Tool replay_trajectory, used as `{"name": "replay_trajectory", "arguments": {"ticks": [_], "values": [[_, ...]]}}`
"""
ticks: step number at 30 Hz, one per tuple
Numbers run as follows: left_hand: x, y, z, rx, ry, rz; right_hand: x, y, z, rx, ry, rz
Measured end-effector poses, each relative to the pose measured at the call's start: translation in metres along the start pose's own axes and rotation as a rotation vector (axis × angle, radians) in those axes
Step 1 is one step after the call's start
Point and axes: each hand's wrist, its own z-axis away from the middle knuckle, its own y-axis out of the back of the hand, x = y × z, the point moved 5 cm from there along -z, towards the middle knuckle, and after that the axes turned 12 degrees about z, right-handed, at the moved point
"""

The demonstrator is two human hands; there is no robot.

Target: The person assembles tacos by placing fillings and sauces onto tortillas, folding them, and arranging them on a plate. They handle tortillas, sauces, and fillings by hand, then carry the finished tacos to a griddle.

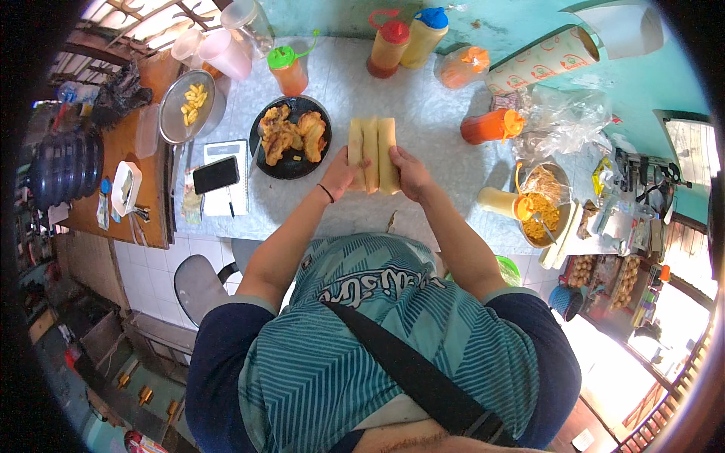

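Observation:
Between my two hands, three long pale-yellow folded strips [370,151], which look like folded wrapping paper, lie side by side over the table. My left hand [343,174] is closed on their left edge near the lower end. On the right edge, my right hand [410,173] grips with the thumb on top. Most of the fingers are hidden beneath. Nearest beyond my left hand is a black plate [283,171] of browned fried pieces [281,137] with a utensil handle leaning on its left rim.
Sauce bottles, one green-capped [289,78], one red-capped [388,53] and one blue-capped [424,41], stand at the back. An orange bottle [483,128] and a bowl of yellow food [541,213] are on the right. A phone [216,175] and metal bowl [175,130] are left.

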Motion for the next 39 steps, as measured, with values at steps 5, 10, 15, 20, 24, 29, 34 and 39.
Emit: {"name": "replay_trajectory", "arguments": {"ticks": [5,10,15,20,24,29,34,39], "values": [[-0.003,-0.029,0.024,-0.037,-0.047,0.124,0.005,-0.014,0.044,0.027,0.054,-0.047],[-0.011,-0.059,0.038,-0.248,0.073,0.191,0.022,-0.004,0.089,0.123,0.120,-0.235],[-0.027,-0.102,0.055,-0.419,0.200,0.205,0.056,0.013,0.142,0.083,0.188,-0.516],[-0.037,-0.148,0.090,-0.560,0.264,0.020,0.091,0.012,0.199,0.119,0.362,-0.577],[-0.063,-0.173,0.129,-0.422,0.210,-0.189,0.124,0.011,0.245,0.265,0.501,-0.649],[-0.120,-0.205,0.191,-0.471,0.263,-0.307,0.191,0.008,0.325,0.279,0.681,-0.771],[-0.200,-0.254,0.293,-0.708,0.386,-0.175,0.293,-0.007,0.432,0.454,0.860,-0.832],[-0.279,-0.293,0.380,-0.819,0.336,-0.466,0.390,-0.036,0.529,0.506,0.980,-1.024]]}}
